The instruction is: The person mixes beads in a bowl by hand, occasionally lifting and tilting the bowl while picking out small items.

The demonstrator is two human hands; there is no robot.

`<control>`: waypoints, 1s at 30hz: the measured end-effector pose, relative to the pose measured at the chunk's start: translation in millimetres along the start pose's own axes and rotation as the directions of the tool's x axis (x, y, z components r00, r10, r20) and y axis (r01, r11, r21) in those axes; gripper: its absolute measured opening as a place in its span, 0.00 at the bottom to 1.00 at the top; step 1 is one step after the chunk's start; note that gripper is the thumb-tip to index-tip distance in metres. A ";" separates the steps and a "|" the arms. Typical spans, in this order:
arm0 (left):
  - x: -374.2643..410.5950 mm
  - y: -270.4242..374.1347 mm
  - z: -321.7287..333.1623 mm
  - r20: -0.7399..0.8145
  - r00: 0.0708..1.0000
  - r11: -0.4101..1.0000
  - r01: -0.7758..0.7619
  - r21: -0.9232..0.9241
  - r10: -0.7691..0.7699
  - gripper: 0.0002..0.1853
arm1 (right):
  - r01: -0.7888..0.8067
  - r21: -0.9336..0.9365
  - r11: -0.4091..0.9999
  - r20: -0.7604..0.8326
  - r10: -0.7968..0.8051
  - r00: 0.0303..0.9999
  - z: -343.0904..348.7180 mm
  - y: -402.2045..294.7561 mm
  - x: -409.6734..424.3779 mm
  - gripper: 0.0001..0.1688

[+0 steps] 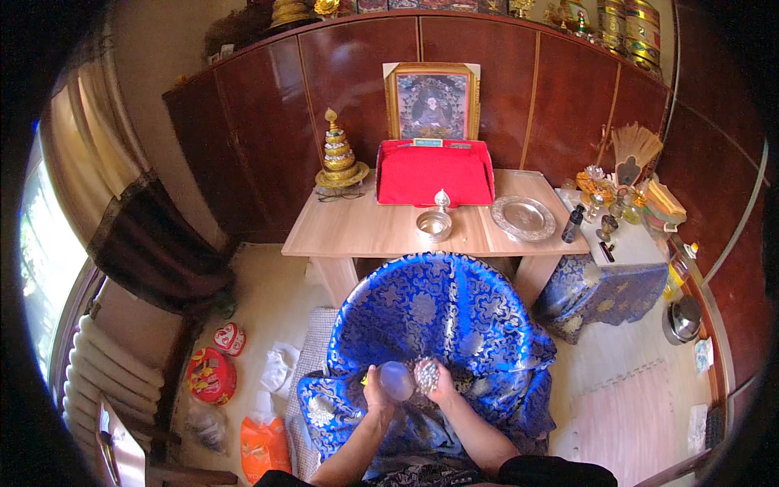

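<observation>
My left hand (pixel 378 395) grips a round, pale translucent disc or plate (pixel 395 381) by its left side, above a blue brocade cloth (pixel 420 304) with silvery patterns. Close to the disc's right edge, my right hand (pixel 442 382) holds a heap of small, pale, multicoloured beads or pebbles (pixel 426 375). Between and behind the hands, more small grains (pixel 465 385) lie in the cloth's hollow; the hands partly hide them. A small yellow thing (pixel 364 378) shows at the fingers of my left hand; what it is, I cannot tell.
Ahead, a wooden table (pixel 377 231) bears a metal bowl (pixel 434 225), an engraved metal plate (pixel 523 218), a red-cloth-lined box (pixel 435 173), a golden tiered ornament (pixel 338 155) and a dark bottle (pixel 573 224). An orange bag (pixel 265 449) and red tins (pixel 210 375) sit on the floor at left.
</observation>
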State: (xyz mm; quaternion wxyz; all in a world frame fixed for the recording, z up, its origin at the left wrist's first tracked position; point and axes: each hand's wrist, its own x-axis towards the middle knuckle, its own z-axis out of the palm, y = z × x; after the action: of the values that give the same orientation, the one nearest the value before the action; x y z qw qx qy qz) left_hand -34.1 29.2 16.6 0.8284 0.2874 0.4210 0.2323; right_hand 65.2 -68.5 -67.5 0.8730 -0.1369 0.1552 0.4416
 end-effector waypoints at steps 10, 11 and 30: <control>29.1 -71.6 30.9 0.241 0.918 0.917 0.360 -0.172 -0.315 0.21 | 0.244 0.053 0.968 0.060 -0.247 0.967 56.0 -34.3 -36.1 0.17; 26.4 -73.5 37.9 0.280 0.896 0.901 0.400 -0.169 -0.345 0.22 | 0.255 0.032 0.966 0.083 -0.257 0.963 45.0 -39.3 -33.8 0.17; -15.4 -41.9 44.7 0.313 0.892 0.917 0.379 -0.127 -0.326 0.24 | 0.247 -0.039 0.968 0.105 -0.242 0.965 69.7 -30.9 -39.6 0.22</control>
State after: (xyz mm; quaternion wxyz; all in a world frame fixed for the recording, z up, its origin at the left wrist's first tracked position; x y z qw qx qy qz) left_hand 0.7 -23.4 18.6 0.9317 0.1585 0.3188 0.0715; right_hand 78.6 -88.9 14.9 0.9236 -0.1555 0.0821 0.3406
